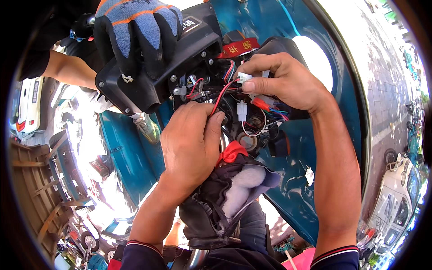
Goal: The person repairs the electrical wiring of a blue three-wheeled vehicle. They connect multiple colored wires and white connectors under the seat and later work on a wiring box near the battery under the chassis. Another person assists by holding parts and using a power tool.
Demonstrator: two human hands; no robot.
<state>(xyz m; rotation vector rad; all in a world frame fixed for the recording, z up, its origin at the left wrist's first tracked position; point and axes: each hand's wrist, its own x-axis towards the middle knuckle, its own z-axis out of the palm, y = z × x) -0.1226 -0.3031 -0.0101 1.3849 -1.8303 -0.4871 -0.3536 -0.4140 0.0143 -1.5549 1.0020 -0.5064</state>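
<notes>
Left hand (191, 137) closed, thumb and forefinger pinching a red wire (220, 97); right hand (288, 83) gripping the white connector (245, 78) at its upper end, amid exposed wiring. A blue-and-black glove (121, 40) covers part of the black housing (189, 51), upper left.

Outdoor roadside: sunlit paving (384, 96), silver car (394, 206), white car (29, 108).

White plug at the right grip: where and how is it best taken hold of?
The white plug is probably best pinched across opposite sides of its body, coming from the right, as the right grip does. The body is small and blocky, and the red wire appears to leave on the left, so that approach keeps clear of it.
</notes>
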